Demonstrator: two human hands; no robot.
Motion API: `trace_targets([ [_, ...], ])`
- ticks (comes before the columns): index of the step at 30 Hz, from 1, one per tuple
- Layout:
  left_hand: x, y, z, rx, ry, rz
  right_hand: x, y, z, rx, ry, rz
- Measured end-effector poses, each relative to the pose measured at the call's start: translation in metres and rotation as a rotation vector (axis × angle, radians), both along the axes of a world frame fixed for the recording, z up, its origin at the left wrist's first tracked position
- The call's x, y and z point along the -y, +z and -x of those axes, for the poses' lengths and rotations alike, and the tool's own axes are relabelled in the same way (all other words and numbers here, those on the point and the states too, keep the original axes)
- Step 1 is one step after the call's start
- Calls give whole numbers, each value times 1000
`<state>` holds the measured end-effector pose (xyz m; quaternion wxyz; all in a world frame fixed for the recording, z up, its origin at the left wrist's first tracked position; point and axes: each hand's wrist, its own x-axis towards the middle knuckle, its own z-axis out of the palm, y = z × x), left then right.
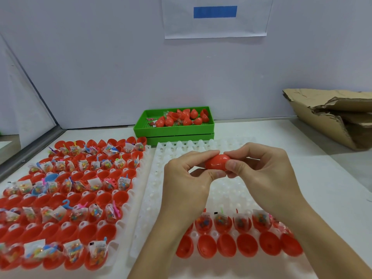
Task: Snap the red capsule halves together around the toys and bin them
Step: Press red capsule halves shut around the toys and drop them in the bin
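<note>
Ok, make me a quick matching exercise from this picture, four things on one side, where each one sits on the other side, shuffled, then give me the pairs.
Things
1. red capsule
2. green tray
3. cardboard box
4. blue capsule half

Places
A. far right of the table, torn and flattened
B. held between the left hand and right hand
C. against the back wall, holding loose red capsule pieces
D. in the left white rack, among red halves

Pairs: 1-B, 2-C, 3-A, 4-D
</note>
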<state>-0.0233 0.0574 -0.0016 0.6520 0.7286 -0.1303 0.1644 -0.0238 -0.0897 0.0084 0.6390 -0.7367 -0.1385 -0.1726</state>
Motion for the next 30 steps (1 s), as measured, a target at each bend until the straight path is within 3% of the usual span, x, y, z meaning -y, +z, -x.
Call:
trace_targets([
  [23,6,-7,2,168,119,-168,-12,-12,-3,49,-49,35],
  [30,-4,0,-4,128,89,-203,-10,-8,-1,-13,-34,36],
])
